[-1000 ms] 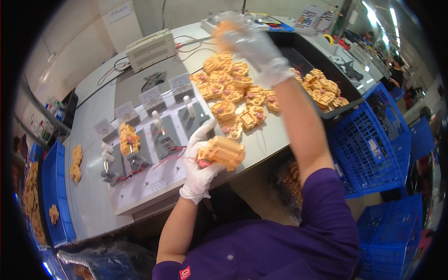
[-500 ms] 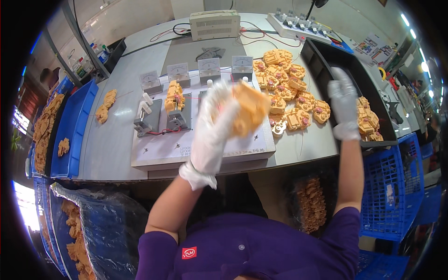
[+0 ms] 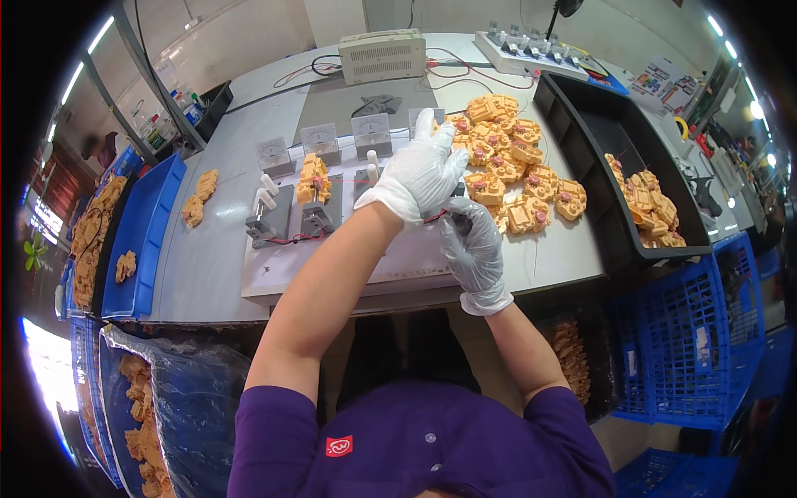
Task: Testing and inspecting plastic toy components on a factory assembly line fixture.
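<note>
My left hand (image 3: 418, 176), in a white glove, lies over the right-hand end of the test fixture (image 3: 365, 267), back of the hand up. One finger points upward; the others bend over something hidden beneath. Close below it, my right hand (image 3: 476, 253), also gloved, has its fingertips pinched at a dark clamp part (image 3: 457, 217); what they grip is hidden. A yellow-orange plastic housing (image 3: 314, 179) sits on the second clamp station from the left. White-handled levers (image 3: 267, 191) stand at the leftmost station. Small panel meters (image 3: 321, 143) line the back of the fixture.
Right of my hands lies a pile of yellow-orange housings (image 3: 527, 213). A black tray (image 3: 618, 207) holding several more stands beyond it. Further left are two loose housings (image 3: 199, 197) and a blue bin (image 3: 143, 241). A beige power supply (image 3: 382, 58) with cables stands at the back.
My right hand has moved left from the black tray to the fixture. My left hand has moved over the fixture's right end, and the housing it held is now out of sight.
</note>
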Demonstrator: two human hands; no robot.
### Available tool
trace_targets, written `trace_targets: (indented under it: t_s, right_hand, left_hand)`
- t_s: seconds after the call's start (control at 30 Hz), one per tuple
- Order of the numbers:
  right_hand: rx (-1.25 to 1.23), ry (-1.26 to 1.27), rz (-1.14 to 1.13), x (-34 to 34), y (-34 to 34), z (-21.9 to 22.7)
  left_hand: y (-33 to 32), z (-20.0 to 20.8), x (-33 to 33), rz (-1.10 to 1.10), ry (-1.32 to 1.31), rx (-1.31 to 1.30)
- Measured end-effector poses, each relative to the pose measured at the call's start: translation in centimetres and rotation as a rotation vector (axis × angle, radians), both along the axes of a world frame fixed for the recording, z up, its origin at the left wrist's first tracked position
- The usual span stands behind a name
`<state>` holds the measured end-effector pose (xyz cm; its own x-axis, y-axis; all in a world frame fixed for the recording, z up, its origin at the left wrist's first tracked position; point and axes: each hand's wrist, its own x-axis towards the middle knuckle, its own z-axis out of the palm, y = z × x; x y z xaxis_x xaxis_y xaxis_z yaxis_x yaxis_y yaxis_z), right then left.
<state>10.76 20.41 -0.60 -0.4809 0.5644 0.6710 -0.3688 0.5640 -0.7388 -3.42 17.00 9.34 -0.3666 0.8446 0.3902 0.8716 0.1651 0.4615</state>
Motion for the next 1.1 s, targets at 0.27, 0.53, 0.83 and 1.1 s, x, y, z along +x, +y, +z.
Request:
trace_targets:
  t_s: [0.27, 0.53, 0.83, 1.1]
  right_hand:
    - [0.008, -0.045, -0.018, 0.3, -0.1, -0.1]
    - [-0.232, -0.544, 0.078, 2.8, 2.2, 0.9]
    - [0.097, -0.295, 0.047, 0.6, -6.5, 3.3]
    - [0.622, -0.163, 0.224, -3.1, -8.4, 3.0]
  left_hand:
    - [-1.5, 0.6, 1.9, 0.092, -0.127, -0.087]
    - [-12.1, -6.5, 6.5, -0.265, -0.286, 0.511]
    - [-16.7, -5.0, 6.4, -0.343, -0.152, 0.862]
    - [-19.9, -3.6, 4.3, -0.201, -0.210, 0.802]
